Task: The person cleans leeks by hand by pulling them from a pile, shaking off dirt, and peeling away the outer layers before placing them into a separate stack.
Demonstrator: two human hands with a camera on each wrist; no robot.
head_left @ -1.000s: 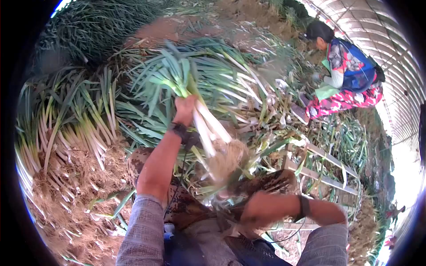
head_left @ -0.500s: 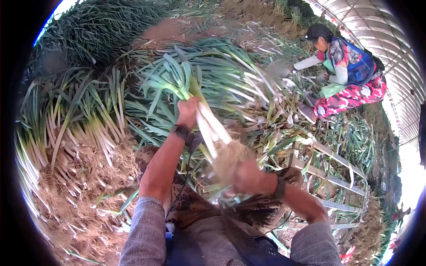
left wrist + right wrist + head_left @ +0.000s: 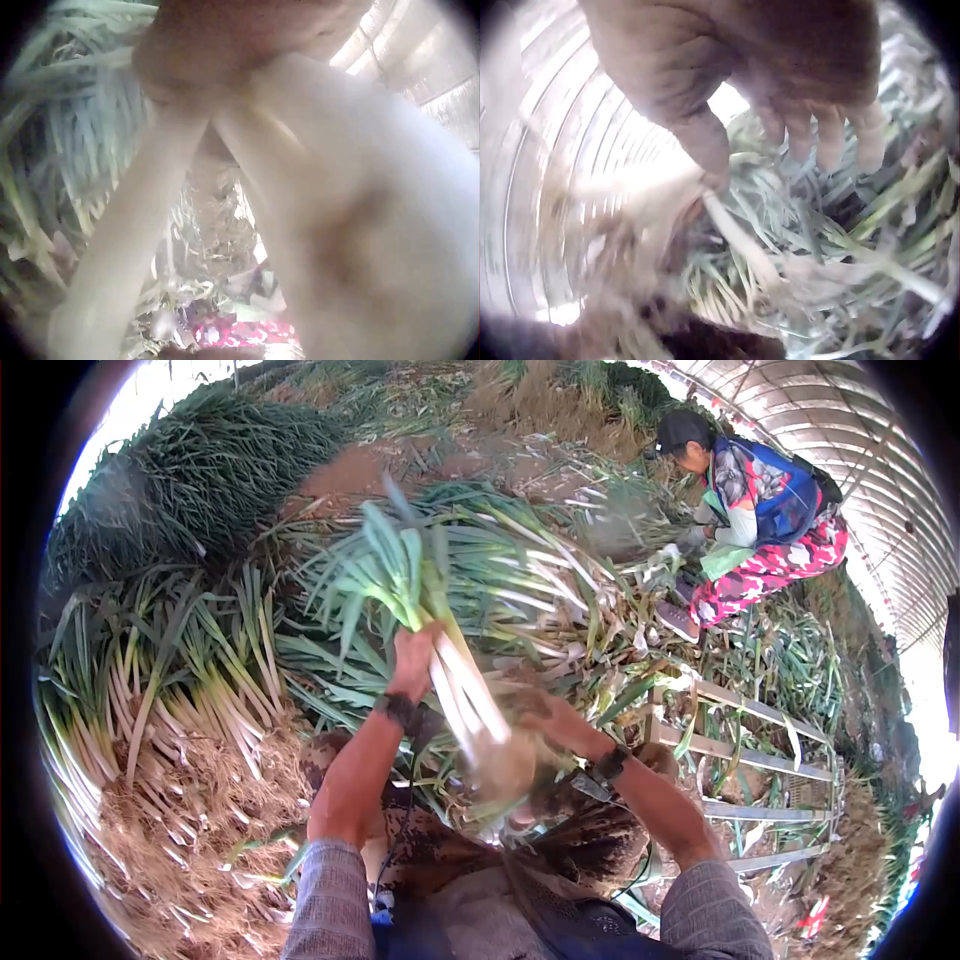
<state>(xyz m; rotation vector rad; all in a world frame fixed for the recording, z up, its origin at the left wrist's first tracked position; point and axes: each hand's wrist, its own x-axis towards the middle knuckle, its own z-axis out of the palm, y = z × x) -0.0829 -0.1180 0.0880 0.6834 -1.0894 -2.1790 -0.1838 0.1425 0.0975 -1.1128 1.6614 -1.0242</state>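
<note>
Under the arched roof [image 3: 850, 430], a bunch of leeks [image 3: 466, 690] hangs from the left hand [image 3: 413, 655], root end lowest.

Far left, a row of leeks [image 3: 130, 690] lies on the ground, roots [image 3: 190, 800] matted; next, the left hand's fingers wrap the bunch below its green leaves. The step looks like tidying the root end, blurred here; the next move seems to call for a steady left grip while the right works the stalks. The right hand [image 3: 772, 82] is wide, fingers straight, thumb apart, beside the stalks; contact cannot be told. Farther right are pale rails [image 3: 760, 812] and, beyond, a crouching person [image 3: 770, 495]. No container can be made out.
</note>
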